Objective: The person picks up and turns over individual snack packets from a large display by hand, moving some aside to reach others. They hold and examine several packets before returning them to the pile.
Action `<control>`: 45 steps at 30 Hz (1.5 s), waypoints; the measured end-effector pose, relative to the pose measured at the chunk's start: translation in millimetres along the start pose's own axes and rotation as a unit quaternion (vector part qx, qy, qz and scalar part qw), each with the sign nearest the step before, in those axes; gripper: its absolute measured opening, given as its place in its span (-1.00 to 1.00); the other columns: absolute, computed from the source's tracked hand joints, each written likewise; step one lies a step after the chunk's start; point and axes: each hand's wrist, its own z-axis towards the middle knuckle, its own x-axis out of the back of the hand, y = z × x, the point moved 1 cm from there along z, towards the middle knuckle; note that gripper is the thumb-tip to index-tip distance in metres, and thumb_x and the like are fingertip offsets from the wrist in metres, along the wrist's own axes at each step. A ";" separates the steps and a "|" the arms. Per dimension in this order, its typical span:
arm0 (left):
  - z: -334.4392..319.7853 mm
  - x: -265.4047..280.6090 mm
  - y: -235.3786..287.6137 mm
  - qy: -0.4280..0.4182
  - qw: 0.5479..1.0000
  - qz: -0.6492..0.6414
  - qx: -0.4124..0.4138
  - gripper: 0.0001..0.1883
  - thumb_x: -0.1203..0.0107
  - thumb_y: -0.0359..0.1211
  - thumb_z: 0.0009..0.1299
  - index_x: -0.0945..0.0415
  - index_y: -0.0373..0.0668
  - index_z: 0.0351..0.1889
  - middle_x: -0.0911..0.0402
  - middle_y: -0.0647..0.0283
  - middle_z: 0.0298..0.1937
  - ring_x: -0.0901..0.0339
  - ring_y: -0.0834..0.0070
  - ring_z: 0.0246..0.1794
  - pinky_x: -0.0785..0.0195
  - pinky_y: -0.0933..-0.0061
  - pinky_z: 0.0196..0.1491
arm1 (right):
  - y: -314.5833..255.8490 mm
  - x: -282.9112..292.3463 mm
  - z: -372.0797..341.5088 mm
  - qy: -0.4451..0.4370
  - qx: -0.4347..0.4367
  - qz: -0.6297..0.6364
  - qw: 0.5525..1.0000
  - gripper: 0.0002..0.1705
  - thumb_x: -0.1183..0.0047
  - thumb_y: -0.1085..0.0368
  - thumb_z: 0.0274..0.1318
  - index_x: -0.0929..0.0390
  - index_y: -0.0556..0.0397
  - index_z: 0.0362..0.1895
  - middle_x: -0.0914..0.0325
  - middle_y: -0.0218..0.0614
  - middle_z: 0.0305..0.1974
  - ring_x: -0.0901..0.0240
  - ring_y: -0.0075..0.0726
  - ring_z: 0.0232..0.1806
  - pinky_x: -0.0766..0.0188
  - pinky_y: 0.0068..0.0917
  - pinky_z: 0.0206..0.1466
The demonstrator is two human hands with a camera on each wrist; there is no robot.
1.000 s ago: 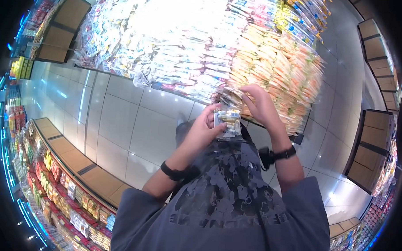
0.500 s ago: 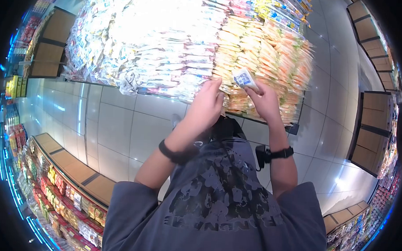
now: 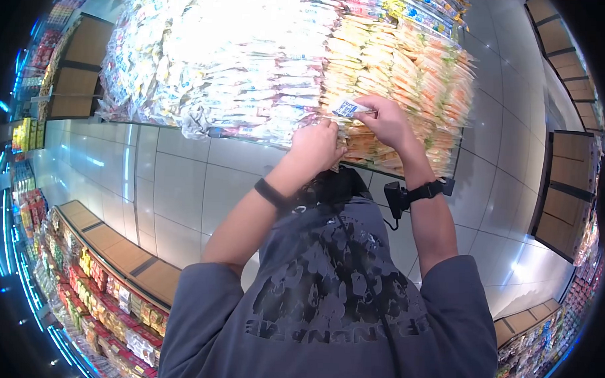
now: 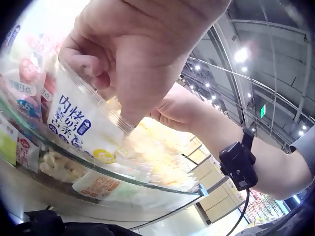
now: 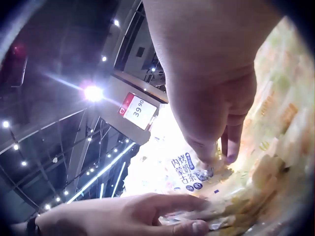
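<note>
In the head view my right hand (image 3: 387, 123) pinches a small white snack packet (image 3: 344, 108) with blue print by its edge, over the pile of orange-toned packets. Close by on the left, my left hand (image 3: 314, 149) is at the bin's front edge, thumb toward the right hand. The left wrist view shows that hand's curled fingers gripping the sealed top of another white packet (image 4: 74, 118), with blue lettering and a yellow spot. The printed packet (image 5: 186, 169) in the right wrist view hangs below the right hand's fingers, just above the left hand (image 5: 142, 211).
A glass rim (image 4: 123, 179) edges the bin of heaped packets (image 3: 266, 94). A price sign (image 5: 137, 112) reading 39.90 stands over it. Shelves of packaged goods (image 3: 105, 295) run along the left behind me, and more cabinets (image 3: 561, 191) stand on the right across the tiled floor (image 3: 176, 174).
A second ago the left hand held up a packet with pale pieces showing. The right hand then lifted a white packet, and has since brought it left and tilted it toward the left hand.
</note>
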 end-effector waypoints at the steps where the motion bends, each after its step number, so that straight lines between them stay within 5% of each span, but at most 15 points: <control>1: -0.1 0.7 -0.2 0.002 1.000 -0.001 0.001 -0.46 -0.26 0.01 0.38 -0.53 -0.26 0.06 -0.65 0.05 0.03 -0.69 0.09 -0.01 -0.60 0.08 -0.03 | 1.7 -2.2 -0.4 -0.001 0.002 -0.001 1.000 -0.67 -0.24 0.38 0.19 -0.69 0.19 0.05 -0.73 -0.11 -0.14 -0.68 -0.24 -0.09 -0.60 -0.32 0.03; 7: -0.3 5.6 2.2 -0.030 0.999 -0.002 0.020 -0.46 -0.24 0.03 0.39 -0.56 -0.25 0.05 -0.64 0.05 0.07 -0.68 0.12 0.04 -0.57 0.10 0.06 | 12.2 -24.6 0.0 0.042 0.213 -0.189 0.958 -0.75 -0.31 0.48 -0.07 -0.74 0.13 -0.20 -0.63 -0.05 -0.31 -0.58 0.14 -0.23 -0.55 -0.12 -0.10; 14: -5.9 3.2 -0.2 -0.051 0.998 -0.017 0.022 -0.45 -0.21 0.05 0.42 -0.56 -0.25 0.07 -0.63 0.04 0.09 -0.64 0.11 0.13 -0.53 0.16 0.14 | 19.2 -53.0 9.0 0.045 0.148 -0.218 0.964 -0.71 -0.33 0.46 -0.10 -0.75 0.13 -0.17 -0.58 -0.08 -0.32 -0.58 0.14 -0.19 -0.53 -0.11 -0.08; 17: -17.6 12.3 -9.4 -0.004 0.998 -0.065 -0.002 -0.54 -0.20 -0.11 0.47 -0.54 -0.26 0.15 -0.62 0.01 0.11 -0.64 0.06 0.10 -0.53 0.17 0.15 | 23.7 -49.9 12.3 0.054 0.230 -0.284 0.929 -0.66 -0.33 0.45 -0.08 -0.72 0.14 -0.11 -0.56 -0.09 -0.27 -0.55 0.13 -0.11 -0.50 -0.14 -0.03; 19: -33.3 25.1 -24.7 0.144 0.916 -0.289 -0.239 -0.61 -0.17 -0.30 0.51 -0.51 -0.24 0.24 -0.61 0.01 0.13 -0.65 0.14 0.08 -0.54 0.23 0.13 | 12.9 -49.0 8.3 0.049 0.196 -0.249 0.947 -0.61 -0.34 0.45 -0.07 -0.70 0.14 -0.05 -0.55 -0.08 -0.24 -0.53 0.12 -0.07 -0.49 -0.15 0.01; 22: -74.7 92.1 -51.0 0.030 0.904 -0.404 -0.137 -0.65 -0.12 -0.43 0.54 -0.52 -0.22 0.27 -0.66 0.10 0.05 -0.67 0.34 0.01 -0.56 0.32 0.06 | -27.0 -35.6 -10.9 0.043 0.117 -0.186 0.975 -0.53 -0.34 0.40 0.02 -0.64 0.14 0.09 -0.55 -0.04 -0.11 -0.52 0.07 0.03 -0.47 -0.20 0.12; 23: -87.8 95.6 -71.0 0.018 0.830 -0.552 -0.072 -0.74 -0.08 -0.41 0.59 -0.57 -0.24 0.18 -0.71 0.21 -0.06 -0.66 0.51 -0.06 -0.53 0.46 0.01 | -32.6 -29.3 -17.8 0.041 0.111 -0.192 0.974 -0.53 -0.32 0.37 0.08 -0.63 0.14 0.12 -0.56 -0.04 -0.07 -0.52 0.05 0.05 -0.46 -0.22 0.16; 25: -104.6 104.3 -121.0 0.124 0.803 -0.583 0.001 -0.78 -0.03 -0.42 0.62 -0.59 -0.24 0.13 -0.69 0.31 -0.17 -0.61 0.61 -0.21 -0.48 0.55 -0.10 | -39.8 -17.4 -32.8 0.053 0.089 -0.192 0.976 -0.55 -0.29 0.32 0.17 -0.61 0.13 0.15 -0.57 -0.05 0.00 -0.52 0.04 0.09 -0.43 -0.24 0.22; 28: -109.4 88.8 -224.3 0.348 0.809 -0.454 0.140 -0.79 -0.07 -0.38 0.61 -0.59 -0.27 0.09 -0.59 0.39 -0.27 -0.43 0.74 -0.35 -0.38 0.62 -0.25 | -57.0 -6.0 -57.8 0.083 0.033 -0.172 0.981 -0.59 -0.25 0.29 0.23 -0.62 0.13 0.14 -0.58 -0.06 0.02 -0.52 0.02 0.09 -0.42 -0.24 0.22; 30: -104.0 63.1 -298.7 0.381 0.832 -0.352 0.199 -0.67 -0.16 -0.37 0.54 -0.53 -0.25 0.22 -0.63 0.19 -0.03 -0.57 0.51 -0.11 -0.45 0.51 -0.02 | -57.1 -5.8 -75.0 0.103 -0.013 -0.159 0.982 -0.61 -0.23 0.29 0.26 -0.62 0.13 0.14 -0.58 -0.07 0.01 -0.52 0.00 0.07 -0.43 -0.25 0.21; 32: -95.7 36.3 -357.1 0.490 0.822 -0.031 0.290 -0.39 -0.25 -0.30 0.44 -0.34 -0.18 0.44 -0.46 -0.02 0.33 -0.42 0.14 0.34 -0.29 0.19 0.36 | -55.4 -6.5 -87.1 0.137 -0.031 -0.202 0.969 -0.64 -0.18 0.28 0.31 -0.62 0.12 0.14 -0.58 -0.07 0.00 -0.54 -0.03 0.03 -0.45 -0.26 0.14; 33: -90.6 38.3 -369.7 0.488 0.825 -0.034 0.283 -0.39 -0.25 -0.30 0.44 -0.34 -0.18 0.44 -0.46 -0.02 0.33 -0.42 0.14 0.34 -0.29 0.19 0.36 | -59.4 -10.6 -87.4 0.144 -0.036 -0.203 0.968 -0.64 -0.18 0.28 0.31 -0.62 0.12 0.14 -0.58 -0.07 0.00 -0.54 -0.03 0.03 -0.45 -0.26 0.14; 35: -80.3 33.4 -384.8 0.394 0.832 -0.055 0.387 -0.14 -0.30 -0.20 0.37 -0.11 -0.12 0.59 -0.20 -0.11 0.54 -0.02 -0.10 0.60 0.11 -0.06 0.58 | -66.0 -18.5 -104.2 0.179 -0.091 -0.187 0.962 -0.66 -0.16 0.29 0.33 -0.62 0.12 0.14 -0.59 -0.09 0.00 -0.54 -0.05 -0.01 -0.45 -0.26 0.09; 38: -63.9 41.0 -403.0 0.318 0.846 -0.038 0.426 -0.09 -0.37 -0.16 0.31 -0.13 -0.15 0.57 -0.22 -0.04 0.56 0.04 -0.04 0.64 0.21 -0.12 0.59 | -76.7 -32.1 -116.6 0.208 -0.087 -0.204 0.953 -0.66 -0.15 0.31 0.33 -0.62 0.13 0.14 -0.59 -0.10 -0.01 -0.54 -0.04 -0.02 -0.45 -0.27 0.10; 45: -82.3 69.4 -384.3 0.292 0.881 -0.009 0.372 -0.39 -0.47 -0.09 0.22 -0.50 -0.05 0.19 -0.56 0.13 0.16 -0.39 0.06 0.29 0.05 -0.21 0.41 | -110.7 -66.8 -128.4 0.234 -0.145 -0.195 0.941 -0.67 -0.15 0.36 0.30 -0.62 0.17 0.11 -0.62 -0.07 0.07 -0.56 0.01 0.11 -0.44 -0.27 0.21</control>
